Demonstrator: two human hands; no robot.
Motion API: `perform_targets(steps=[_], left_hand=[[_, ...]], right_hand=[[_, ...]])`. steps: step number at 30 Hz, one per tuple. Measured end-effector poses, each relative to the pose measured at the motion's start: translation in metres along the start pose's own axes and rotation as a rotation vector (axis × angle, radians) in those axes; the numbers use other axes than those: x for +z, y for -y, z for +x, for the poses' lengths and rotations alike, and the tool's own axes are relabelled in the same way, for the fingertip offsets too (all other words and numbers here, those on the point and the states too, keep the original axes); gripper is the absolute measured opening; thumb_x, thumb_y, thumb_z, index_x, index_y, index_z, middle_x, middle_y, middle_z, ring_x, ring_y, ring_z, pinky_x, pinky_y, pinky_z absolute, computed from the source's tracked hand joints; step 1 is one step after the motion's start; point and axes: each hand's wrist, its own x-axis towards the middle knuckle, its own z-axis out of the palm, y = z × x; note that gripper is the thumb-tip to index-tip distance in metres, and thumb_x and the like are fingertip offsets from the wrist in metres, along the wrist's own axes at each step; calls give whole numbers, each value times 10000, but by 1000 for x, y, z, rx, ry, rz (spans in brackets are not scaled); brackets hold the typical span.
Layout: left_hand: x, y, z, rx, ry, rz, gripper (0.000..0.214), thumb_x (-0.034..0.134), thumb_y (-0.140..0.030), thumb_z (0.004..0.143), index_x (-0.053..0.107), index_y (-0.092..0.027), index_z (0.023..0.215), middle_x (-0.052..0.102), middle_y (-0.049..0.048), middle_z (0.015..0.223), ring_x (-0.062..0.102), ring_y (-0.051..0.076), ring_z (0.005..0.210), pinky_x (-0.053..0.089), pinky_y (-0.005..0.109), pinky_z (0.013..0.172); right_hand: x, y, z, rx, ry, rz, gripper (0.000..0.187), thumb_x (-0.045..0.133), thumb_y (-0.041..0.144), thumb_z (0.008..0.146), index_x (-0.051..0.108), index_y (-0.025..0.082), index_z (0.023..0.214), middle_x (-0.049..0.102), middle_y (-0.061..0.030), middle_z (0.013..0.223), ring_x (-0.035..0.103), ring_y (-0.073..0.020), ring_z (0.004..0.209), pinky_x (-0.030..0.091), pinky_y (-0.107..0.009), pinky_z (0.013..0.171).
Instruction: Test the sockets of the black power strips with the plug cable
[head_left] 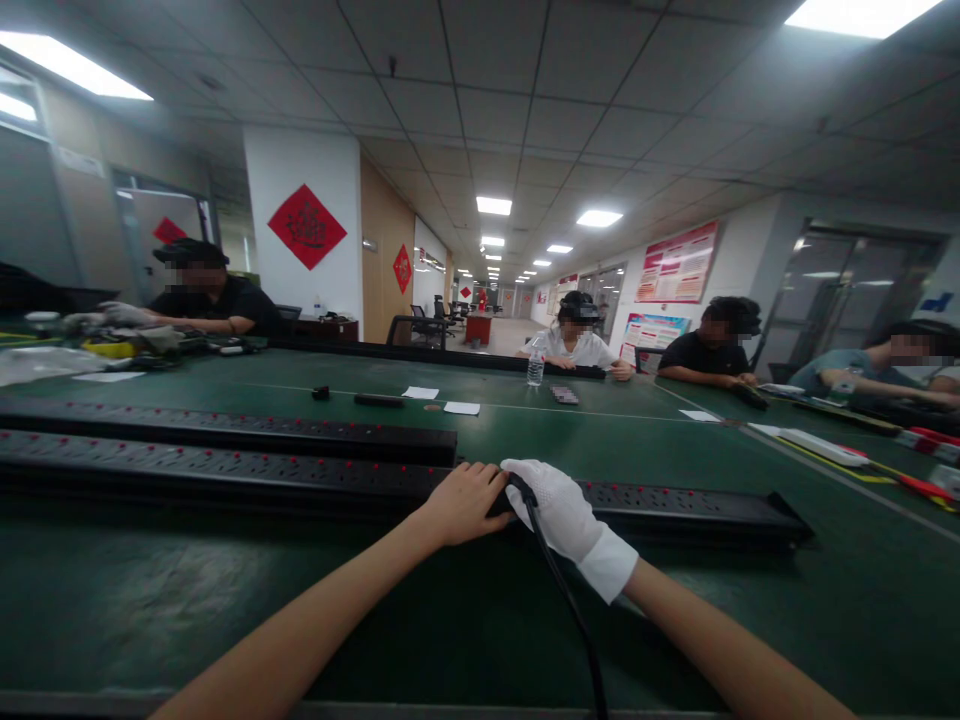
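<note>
Gripping a black cable (564,590) where it meets the near power strip (675,500), the right hand (559,512) wears a white glove, fingers curled shut round the cable's top end. The cable runs down from there toward the person, between both forearms. The left hand (465,502), bare, sits on the same strip just beside the right, touching it, fingers bent over the top; whether it actually clamps can't be told. The near strip is long, black, with red switches, and lies crosswise on the green table (225,610). A second black strip (225,432) lies parallel just behind it. Farther back: paper slips (461,408) and a water bottle (535,362). A white power strip (825,447) lies at right. Other people sit at the far and side edges, one at left (206,300).
</note>
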Motion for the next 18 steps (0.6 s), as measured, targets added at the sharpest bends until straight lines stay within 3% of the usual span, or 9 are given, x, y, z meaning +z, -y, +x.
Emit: perform_targets(steps=[18], left_hand=[[4, 1, -1, -1, 0, -14, 542, 400, -501, 831, 378, -135, 1230, 534, 120, 1121, 510, 252, 1018, 376, 382, 853]], right_hand=[[0, 1, 0, 10, 18, -2, 318, 481, 250, 832, 521, 202, 1144, 606, -81, 1050, 573, -185, 970, 450, -364, 890]])
